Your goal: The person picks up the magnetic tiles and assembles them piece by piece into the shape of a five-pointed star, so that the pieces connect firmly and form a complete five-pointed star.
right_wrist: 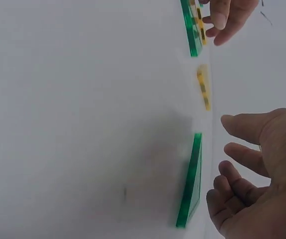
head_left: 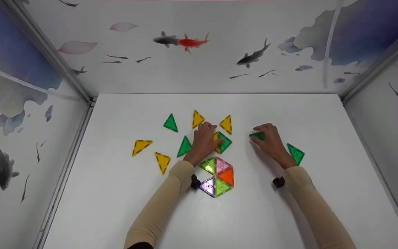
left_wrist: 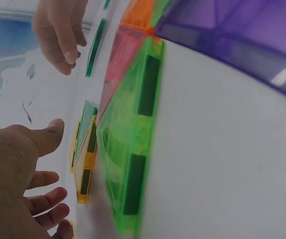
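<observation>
My left hand [head_left: 206, 140] hovers with relaxed fingers over a yellow triangular magnetic tile and a green triangular tile [head_left: 225, 143] that lie together. In the left wrist view its thumb and fingers are apart from that yellow tile [left_wrist: 86, 169]. To the right, my right hand [head_left: 269, 141] is over another green triangular tile [head_left: 258, 135], thumb and fingers parted around it. The right wrist view shows that green tile [right_wrist: 190, 186] beside the spread fingers, with space between. Near my left wrist, light-green, pink, orange and purple tiles [head_left: 207, 187] lie point to point in a ring.
Loose yellow tiles [head_left: 141, 147] and green tiles [head_left: 171, 123] lie left of and behind my left hand. One yellow tile [head_left: 226, 124] lies between the hands, farther back. Another green tile [head_left: 296, 154] is by my right wrist. Printed walls border the white table [head_left: 116, 214].
</observation>
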Available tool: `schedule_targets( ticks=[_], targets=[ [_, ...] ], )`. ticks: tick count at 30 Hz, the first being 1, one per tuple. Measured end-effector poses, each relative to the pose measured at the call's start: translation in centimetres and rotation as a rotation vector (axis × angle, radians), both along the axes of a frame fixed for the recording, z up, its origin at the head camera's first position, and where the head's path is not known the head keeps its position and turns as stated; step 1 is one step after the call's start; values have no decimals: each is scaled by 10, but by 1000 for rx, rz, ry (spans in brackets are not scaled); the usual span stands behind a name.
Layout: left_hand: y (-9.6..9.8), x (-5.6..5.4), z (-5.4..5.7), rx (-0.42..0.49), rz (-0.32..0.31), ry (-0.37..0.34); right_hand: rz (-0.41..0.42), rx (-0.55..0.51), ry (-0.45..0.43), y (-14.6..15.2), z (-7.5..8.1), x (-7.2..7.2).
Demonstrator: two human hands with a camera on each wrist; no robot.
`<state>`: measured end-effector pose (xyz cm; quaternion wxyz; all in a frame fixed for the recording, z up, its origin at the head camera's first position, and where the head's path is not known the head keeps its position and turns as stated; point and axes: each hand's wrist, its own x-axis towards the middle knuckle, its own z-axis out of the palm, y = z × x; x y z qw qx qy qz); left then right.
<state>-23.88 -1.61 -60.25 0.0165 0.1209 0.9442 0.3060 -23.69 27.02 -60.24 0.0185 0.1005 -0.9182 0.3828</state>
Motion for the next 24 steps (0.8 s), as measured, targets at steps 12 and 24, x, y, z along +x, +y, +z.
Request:
schedule_targets(
  ticks=[12,24],
  targets=[
    [35,-25,-4,-131,-33,42,26,139,-129,45,1,0],
    [50,-35,-6,-163,75,38,21,73,-205,35,4,-4]
  ],
)
